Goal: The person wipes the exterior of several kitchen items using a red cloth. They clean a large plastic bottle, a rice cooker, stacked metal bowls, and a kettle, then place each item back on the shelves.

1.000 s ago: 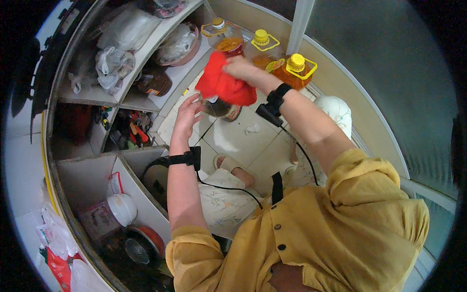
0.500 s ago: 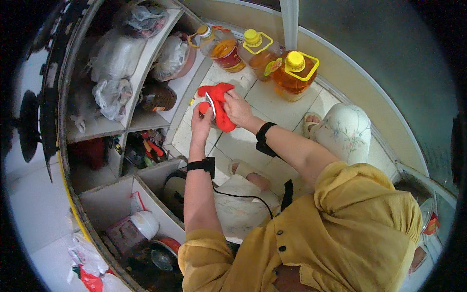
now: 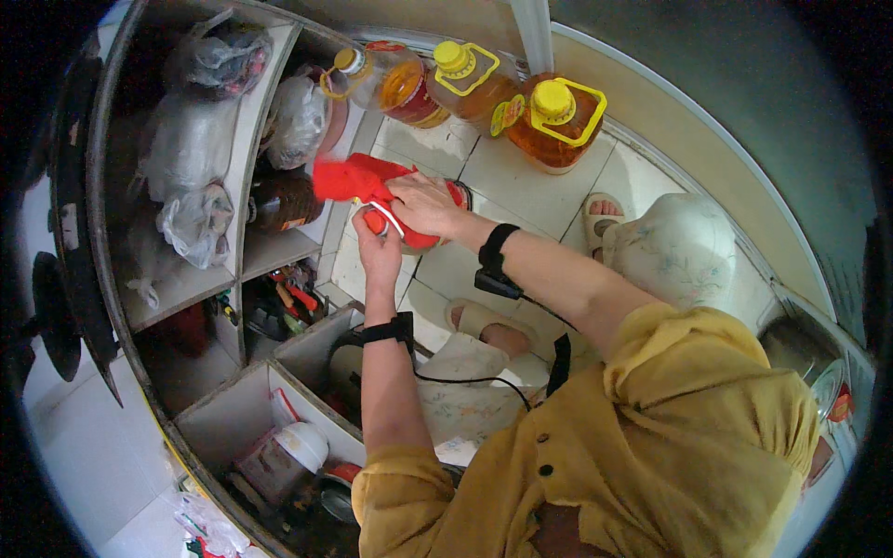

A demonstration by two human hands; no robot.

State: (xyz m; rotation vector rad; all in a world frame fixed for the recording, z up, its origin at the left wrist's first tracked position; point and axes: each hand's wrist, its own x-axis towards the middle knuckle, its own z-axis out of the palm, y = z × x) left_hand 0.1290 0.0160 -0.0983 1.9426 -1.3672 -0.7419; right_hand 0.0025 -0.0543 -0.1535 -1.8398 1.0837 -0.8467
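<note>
My right hand (image 3: 425,204) presses a bright red cloth (image 3: 352,177) against an object between my hands, low over the tiled floor. The cloth's loose end flares out to the left and is slightly blurred. My left hand (image 3: 379,251) pinches a rounded red part (image 3: 375,221) beside a curved white rim (image 3: 391,218). A dark-edged, rounded end shows just past my right hand. Cloth and fingers cover most of this object, so its kind cannot be made out.
Large oil bottles stand ahead: an orange-capped one (image 3: 405,88) and two yellow-capped ones, the nearest full of amber oil (image 3: 556,126). Open shelves (image 3: 265,121) on the left hold plastic bags and a dark jar (image 3: 282,201). Below are compartments with tools and a white bowl (image 3: 303,446).
The red cloth has swung leftward and spread out beyond the object. My right hand has shifted left and lies flatter over it. The left hand keeps its pinch; the whole view has shifted slightly.
</note>
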